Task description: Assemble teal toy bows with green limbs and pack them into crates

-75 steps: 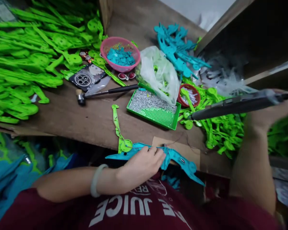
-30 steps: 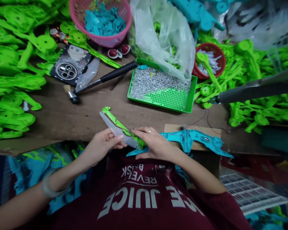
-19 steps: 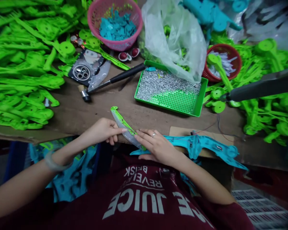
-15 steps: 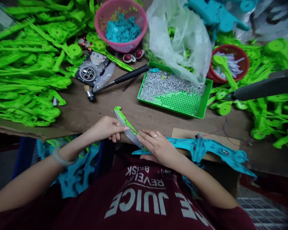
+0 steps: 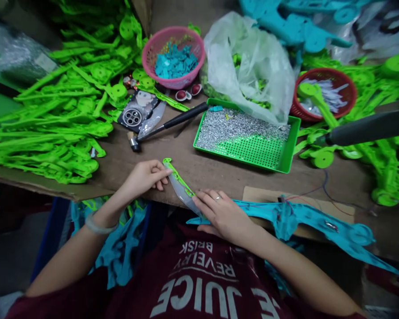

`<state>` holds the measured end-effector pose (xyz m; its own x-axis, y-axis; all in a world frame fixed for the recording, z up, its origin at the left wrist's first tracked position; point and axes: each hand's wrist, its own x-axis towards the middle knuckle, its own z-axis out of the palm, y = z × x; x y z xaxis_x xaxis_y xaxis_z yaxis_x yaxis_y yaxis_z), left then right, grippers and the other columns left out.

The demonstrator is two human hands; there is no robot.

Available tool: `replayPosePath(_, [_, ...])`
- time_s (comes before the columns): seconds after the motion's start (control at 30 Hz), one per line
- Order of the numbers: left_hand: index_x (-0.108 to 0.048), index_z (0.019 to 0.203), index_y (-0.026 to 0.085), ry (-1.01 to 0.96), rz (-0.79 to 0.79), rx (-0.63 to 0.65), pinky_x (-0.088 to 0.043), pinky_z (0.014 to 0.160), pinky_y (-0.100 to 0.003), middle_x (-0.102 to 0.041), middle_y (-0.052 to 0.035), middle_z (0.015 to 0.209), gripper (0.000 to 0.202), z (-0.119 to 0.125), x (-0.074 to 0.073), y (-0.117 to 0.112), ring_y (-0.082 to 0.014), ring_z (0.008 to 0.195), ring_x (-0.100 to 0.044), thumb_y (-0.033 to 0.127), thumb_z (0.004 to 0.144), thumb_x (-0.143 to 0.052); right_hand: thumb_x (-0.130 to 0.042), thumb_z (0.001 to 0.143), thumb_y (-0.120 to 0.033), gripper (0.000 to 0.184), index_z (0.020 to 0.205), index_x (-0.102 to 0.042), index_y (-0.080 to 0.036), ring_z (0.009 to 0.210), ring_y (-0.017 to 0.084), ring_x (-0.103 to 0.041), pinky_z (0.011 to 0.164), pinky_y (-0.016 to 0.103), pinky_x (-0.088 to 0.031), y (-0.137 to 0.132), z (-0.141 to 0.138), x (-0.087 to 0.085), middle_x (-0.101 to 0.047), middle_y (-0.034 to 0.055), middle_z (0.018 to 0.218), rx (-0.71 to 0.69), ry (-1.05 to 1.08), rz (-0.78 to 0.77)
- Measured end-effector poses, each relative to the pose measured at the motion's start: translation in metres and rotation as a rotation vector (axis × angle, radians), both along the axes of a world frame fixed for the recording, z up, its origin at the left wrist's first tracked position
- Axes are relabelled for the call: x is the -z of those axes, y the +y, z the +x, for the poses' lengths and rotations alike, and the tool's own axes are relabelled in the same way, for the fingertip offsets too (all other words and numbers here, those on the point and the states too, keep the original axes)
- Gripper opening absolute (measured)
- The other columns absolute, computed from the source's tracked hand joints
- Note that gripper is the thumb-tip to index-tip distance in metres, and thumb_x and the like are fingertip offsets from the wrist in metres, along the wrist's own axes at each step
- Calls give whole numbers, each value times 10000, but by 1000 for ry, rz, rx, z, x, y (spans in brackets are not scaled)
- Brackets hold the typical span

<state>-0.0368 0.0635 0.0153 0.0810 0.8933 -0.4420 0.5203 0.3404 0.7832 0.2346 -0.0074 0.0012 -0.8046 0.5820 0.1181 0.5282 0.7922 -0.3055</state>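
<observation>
Your left hand (image 5: 149, 178) has slid tipward, pinching the curved translucent plastic strip (image 5: 180, 190) across the brown tabletop's (image 5: 216, 175) edge, well apart from the rectangular green plastic tray (image 5: 249, 153); your right hand (image 5: 224, 217) covers its base, grip hidden.

We log: pink basket (image 5: 179, 82) holding small blue pieces (image 5: 176, 62) | phone (image 5: 138, 108) camera side up | hammer (image 5: 177, 119) lying near it, black-handled | translucent bag (image 5: 252, 62) right of pink basket | red basket (image 5: 304, 113) holding pale strips (image 5: 334, 96) beyond bag.
</observation>
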Motion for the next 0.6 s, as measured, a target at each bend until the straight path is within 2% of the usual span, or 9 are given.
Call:
replayPosePath(0.1, [-551, 810, 159, -1, 26, -34, -399, 419, -169, -697, -30, 661, 381, 0, 5, 2, -93, 448, -593, 510, 833, -697, -808, 803, -441, 777, 1397, -513, -36, 1209, 348, -555, 944, 478, -553, 0, -1, 6, -610, 198, 1337, 0, 23, 2])
replayPosePath(0.2, [-536, 776, 170, 6, -3, -21, -380, 401, -181, -666, -17, 589, 386, 1, 7, 4, -103, 408, -565, 521, 830, -687, -803, 803, -424, 746, 1393, -521, -65, 1172, 352, -593, 917, 505, -577, -7, -1, 12, -631, 197, 1315, 6, 34, 13])
replayPosePath(0.3, [-561, 724, 177, -3, 65, -4, -399, 397, -218, -652, -21, 546, 390, -2, 9, -4, -137, 387, -566, 534, 834, -674, -802, 772, -463, 803, 1431, -493, -124, 1145, 363, -629, 872, 508, -613, -8, 11, 2, -619, 201, 1339, 37, 43, 52])
replayPosePath(0.37, [-565, 736, 194, 35, 212, -59, -412, 422, -240, -658, -20, 574, 407, -1, 16, -16, -149, 408, -581, 559, 915, -554, -756, 788, -540, 900, 1504, -403, -122, 1211, 374, -608, 856, 490, -631, 6, 19, -21, -557, 222, 1414, 25, 56, 90])
replayPosePath(0.4, [-546, 721, 203, 78, 308, -110, -418, 449, -254, -650, -26, 580, 420, 0, 22, -23, -155, 427, -588, 549, 952, -488, -708, 829, -547, 884, 1527, -368, -124, 1227, 365, -602, 844, 475, -638, 19, 19, -37, -543, 223, 1426, 24, 76, 120])
replayPosePath(0.47, [-526, 693, 217, 178, 510, -198, -457, 564, -306, -647, -69, 627, 405, 3, 39, -37, -207, 575, -658, 491, 973, -424, -596, 931, -473, 702, 1522, -378, -163, 1188, 331, -627, 829, 458, -637, 55, 1, -76, -579, 203, 1376, 36, 131, 190])
replayPosePath(0.53, [-528, 670, 231, 241, 663, -217, -437, 583, -332, -630, -78, 613, 385, 6, 55, -47, -228, 594, -661, 456, 965, -425, -538, 981, -382, 458, 1405, -511, -213, 1046, 300, -674, 800, 456, -625, 106, -46, -110, -661, 161, 1225, 32, 180, 247])
replayPosePath(0.6, [-527, 662, 240, 286, 779, -221, -405, 561, -334, -611, -68, 582, 363, 6, 66, -52, -219, 559, -645, 401, 972, -430, -506, 1001, -361, 283, 1205, -623, -204, 924, 278, -692, 760, 438, -610, 168, -116, -127, -696, 120, 1034, 15, 173, 234])
